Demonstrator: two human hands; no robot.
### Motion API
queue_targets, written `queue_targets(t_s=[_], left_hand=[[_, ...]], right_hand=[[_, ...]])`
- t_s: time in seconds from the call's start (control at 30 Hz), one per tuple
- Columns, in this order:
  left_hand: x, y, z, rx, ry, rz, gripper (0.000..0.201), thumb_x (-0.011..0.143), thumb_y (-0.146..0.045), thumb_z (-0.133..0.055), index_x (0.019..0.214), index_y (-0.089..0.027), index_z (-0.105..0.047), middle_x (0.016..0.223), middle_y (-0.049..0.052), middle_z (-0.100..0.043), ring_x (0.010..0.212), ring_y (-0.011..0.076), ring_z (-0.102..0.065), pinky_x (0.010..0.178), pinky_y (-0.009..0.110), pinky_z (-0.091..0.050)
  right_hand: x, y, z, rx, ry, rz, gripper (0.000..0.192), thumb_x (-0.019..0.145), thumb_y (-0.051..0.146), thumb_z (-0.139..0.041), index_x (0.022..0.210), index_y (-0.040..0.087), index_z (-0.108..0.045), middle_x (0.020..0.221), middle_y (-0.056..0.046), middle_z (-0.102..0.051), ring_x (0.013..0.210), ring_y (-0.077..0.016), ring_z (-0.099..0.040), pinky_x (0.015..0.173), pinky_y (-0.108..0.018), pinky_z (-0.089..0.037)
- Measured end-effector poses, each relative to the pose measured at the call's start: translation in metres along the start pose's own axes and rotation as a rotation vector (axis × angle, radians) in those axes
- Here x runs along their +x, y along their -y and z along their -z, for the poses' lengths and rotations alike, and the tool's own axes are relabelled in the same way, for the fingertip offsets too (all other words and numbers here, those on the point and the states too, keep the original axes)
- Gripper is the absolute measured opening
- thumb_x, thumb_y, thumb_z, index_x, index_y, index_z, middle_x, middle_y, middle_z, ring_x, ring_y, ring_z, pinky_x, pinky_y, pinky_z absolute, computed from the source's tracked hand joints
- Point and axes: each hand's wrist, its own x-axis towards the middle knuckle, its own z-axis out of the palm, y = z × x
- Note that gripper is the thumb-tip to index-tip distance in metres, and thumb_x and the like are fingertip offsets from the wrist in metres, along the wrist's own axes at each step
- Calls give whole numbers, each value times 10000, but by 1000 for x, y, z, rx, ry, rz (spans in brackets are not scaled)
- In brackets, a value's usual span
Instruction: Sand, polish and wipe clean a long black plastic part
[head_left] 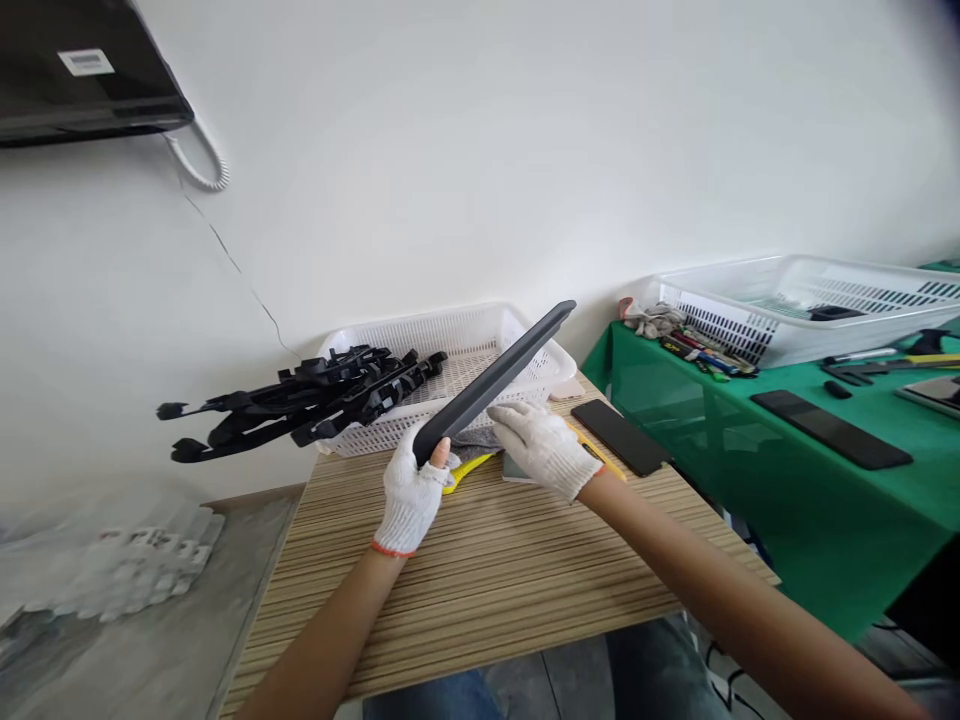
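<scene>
Forearms (690,575) reach over the striped table (465,590), the gloved left hand (412,490) gripping the black strip (495,380) that slants toward two o'clock, the right hand (544,448) beside it, fingers loosely straightened, contact unclear. Beyond, a white basket (420,335) obstructs twelve, black parts (382,395) jutting at ten, a dark slab (621,436) at three; open room reaches the near edge at six.

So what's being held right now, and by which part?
The left hand holds the long black strip by its near, lower end. The right hand is close by; whether it touches the strip cannot be told.
</scene>
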Motion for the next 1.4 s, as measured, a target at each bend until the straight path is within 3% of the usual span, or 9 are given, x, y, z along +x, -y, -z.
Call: queue_targets(t_s=[0.13, 0.27, 0.47, 0.57, 0.73, 0.87, 1.0, 1.23, 1.4], left_hand=[[1, 0, 0, -10, -4, 0, 653, 790, -634, -693, 1230, -167, -576, 660, -15, -672, 455, 107, -571, 446, 219, -502], [1, 1, 0, -12, -6, -11, 635, 797, -631, -687, 1213, -164, -580, 656, -17, -667, 455, 104, -564, 447, 218, -497], [0, 1, 0, -18, -5, -7, 696, 783, -644, -691, 1258, -155, -553, 662, -14, -667, 483, 114, -579, 454, 226, -506], [0, -3, -2, -31, -12, 2, 722, 753, -672, -700, 1231, -150, -559, 642, -18, -659, 469, 115, -570, 433, 222, -493], [-1, -5, -2, 10, -19, -8, 690, 785, -654, -680, 1240, -149, -565, 650, -8, -673, 467, 111, -572, 450, 223, -508], [0, 1, 1, 13, -29, -21, 697, 793, -646, -677, 1275, -159, -553, 661, -9, -678, 472, 118, -589, 455, 225, -511], [0, 3, 2, 14, -21, -20, 698, 794, -651, -674, 1277, -160, -561, 716, 13, -695, 562, 151, -660, 466, 228, -529], [-2, -4, -1, -21, -36, 12, 689, 763, -648, -707, 1244, -171, -586, 798, 39, -728, 622, 178, -708, 475, 230, -541], [0, -3, -1, 20, -80, 12, 686, 735, -664, -712, 1206, -175, -619, 866, 58, -739, 641, 189, -716, 478, 244, -553]], right_hand=[[-3, -4, 1, -2, 126, 112, 340, 998, 318, -457, 1188, 258, -732, 1338, -60, -636, 1190, -241, -592, 1022, -401, -471], [-3, 2, -11, -44, 256, 138, 347, 976, 278, -491, 1237, 247, -718, 1382, -57, -624, 1278, -264, -554, 1071, -437, -450], [-1, 0, 10, 29, 80, 80, 417, 1003, 303, -419, 1324, 195, -662, 1384, -81, -623, 1256, -236, -586, 1074, -385, -455], [-1, -1, 19, 40, 103, 108, 399, 1010, 335, -407, 1263, 246, -703, 1382, -58, -620, 1230, -225, -597, 1067, -380, -456], [-4, -2, -11, 39, 255, 36, 414, 969, 291, -468, 1318, 208, -675, 1457, -91, -560, 1305, -273, -546, 1105, -421, -437], [-2, -6, -18, 106, 133, -30, 477, 975, 282, -426, 1401, 162, -603, 1433, -115, -579, 1313, -267, -549, 1125, -441, -431], [-2, -13, 16, 233, -74, -6, 420, 949, 293, -450, 1282, 214, -693, 1344, -78, -652, 1257, -249, -600, 1114, -460, -455], [-15, -19, 89, 520, -157, -155, 340, 886, 298, -513, 1087, 224, -777, 1083, -53, -761, 1058, -231, -701, 1016, -424, -532], [-14, -1, 113, 569, -302, -181, 324, 826, 379, -629, 1031, 189, -793, 1044, -78, -767, 988, -239, -713, 973, -432, -548]])
